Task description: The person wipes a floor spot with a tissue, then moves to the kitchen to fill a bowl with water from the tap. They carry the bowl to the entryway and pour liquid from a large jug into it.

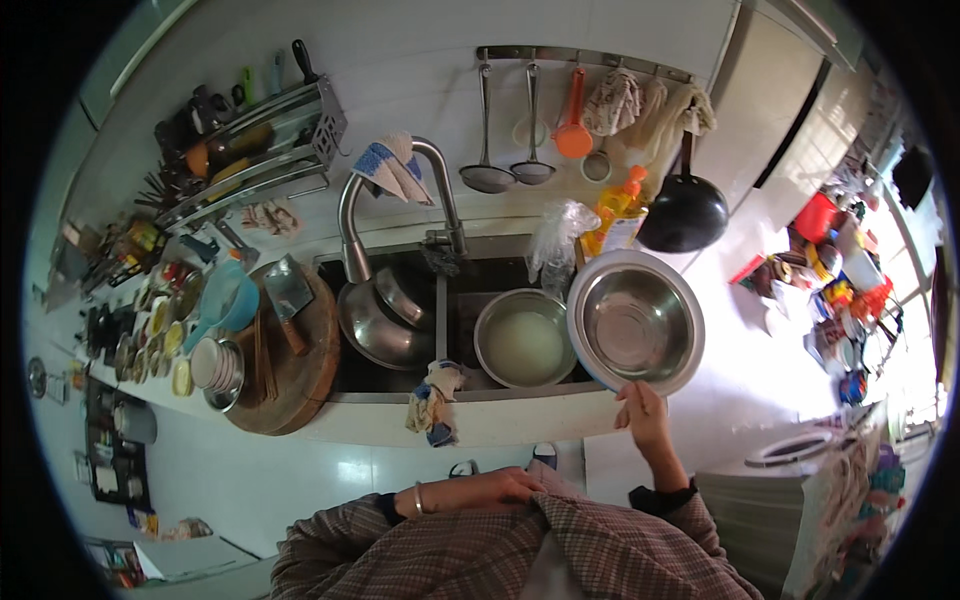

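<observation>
My right hand (643,412) is at the near rim of a wide stainless steel basin (636,322), which sits at the right end of the sink; whether the fingers grip the rim is not clear. My left hand (510,486) rests against the front of my checked jacket, its fingers partly hidden. Left of the basin, a metal bowl (525,339) with cloudy liquid stands in the right sink compartment. Metal pans (382,330) lie in the left compartment under the curved faucet (441,161), over which a blue and white cloth (394,166) hangs.
A round wooden chopping board (315,375) at the left holds a cleaver (289,289), chopsticks and a blue strainer (229,296). Rags (435,401) hang over the sink divider. Ladles (486,176) and a black pan (684,214) hang on the wall, near a yellow detergent bottle (616,214).
</observation>
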### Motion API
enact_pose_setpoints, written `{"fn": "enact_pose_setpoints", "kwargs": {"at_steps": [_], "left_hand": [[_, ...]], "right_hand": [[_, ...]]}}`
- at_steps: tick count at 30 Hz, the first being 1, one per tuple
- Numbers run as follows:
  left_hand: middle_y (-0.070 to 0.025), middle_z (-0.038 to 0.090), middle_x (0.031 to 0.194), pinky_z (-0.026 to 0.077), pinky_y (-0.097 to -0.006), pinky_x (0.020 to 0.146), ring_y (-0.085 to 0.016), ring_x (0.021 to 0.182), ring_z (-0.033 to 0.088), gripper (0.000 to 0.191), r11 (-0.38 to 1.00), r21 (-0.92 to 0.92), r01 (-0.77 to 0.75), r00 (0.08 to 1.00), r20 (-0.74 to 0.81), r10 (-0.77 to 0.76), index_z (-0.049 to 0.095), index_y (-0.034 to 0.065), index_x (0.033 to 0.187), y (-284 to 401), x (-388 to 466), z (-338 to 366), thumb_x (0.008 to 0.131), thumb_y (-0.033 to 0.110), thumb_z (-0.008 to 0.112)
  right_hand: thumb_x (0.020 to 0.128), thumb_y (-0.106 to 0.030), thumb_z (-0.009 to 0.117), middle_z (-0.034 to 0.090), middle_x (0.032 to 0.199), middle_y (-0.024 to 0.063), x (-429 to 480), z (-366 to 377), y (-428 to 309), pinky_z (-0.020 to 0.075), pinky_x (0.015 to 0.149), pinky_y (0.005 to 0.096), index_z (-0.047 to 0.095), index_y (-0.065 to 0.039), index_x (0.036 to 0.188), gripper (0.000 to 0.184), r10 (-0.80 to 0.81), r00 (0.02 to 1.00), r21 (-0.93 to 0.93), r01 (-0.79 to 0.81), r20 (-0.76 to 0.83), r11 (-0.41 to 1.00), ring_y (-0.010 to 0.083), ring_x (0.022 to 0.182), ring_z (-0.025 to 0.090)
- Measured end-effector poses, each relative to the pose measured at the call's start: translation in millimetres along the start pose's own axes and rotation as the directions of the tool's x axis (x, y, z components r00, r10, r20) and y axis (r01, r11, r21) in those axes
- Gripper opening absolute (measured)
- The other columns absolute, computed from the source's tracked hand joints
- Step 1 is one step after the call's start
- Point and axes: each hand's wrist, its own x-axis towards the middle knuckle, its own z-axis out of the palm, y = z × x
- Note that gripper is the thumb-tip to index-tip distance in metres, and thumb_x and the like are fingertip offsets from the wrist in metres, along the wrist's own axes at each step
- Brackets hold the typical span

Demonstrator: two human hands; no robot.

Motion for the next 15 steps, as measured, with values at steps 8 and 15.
{"fn": "enact_pose_setpoints", "kwargs": {"at_steps": [8,15], "left_hand": [[-0.0109,0.044,0.145,0.036,-0.0375,0.108,-0.028,0.132,0.043,0.065,0.928,-0.250,0.276,0.961,0.049,-0.272,0.043,0.0085,0.142,33,46,-12,0.081,-0.011,0.054],[-0.0095,0.066,0.118,0.051,-0.0359,0.089,-0.029,0.102,0.065,0.056,0.918,0.063,0.390,0.917,-0.116,-0.382,0.053,0.0181,0.135,34,74,-9,0.082,-0.001,0.058]], "right_hand": [[0.090,-0.013,0.060,0.067,0.091,0.0154,58,-116,24,0.0519,0.072,0.0368,0.065,-0.003,0.099,0.014,-0.265,0.964,-0.553,0.226,0.008,0.802,0.0319,0.084,0.065],[0.091,-0.025,0.058,0.067,0.097,0.0176,93,-103,53,0.0490,0.080,0.0408,0.066,-0.004,0.098,0.023,-0.040,0.899,-0.622,0.334,0.437,0.709,0.0362,0.092,0.064]]}}
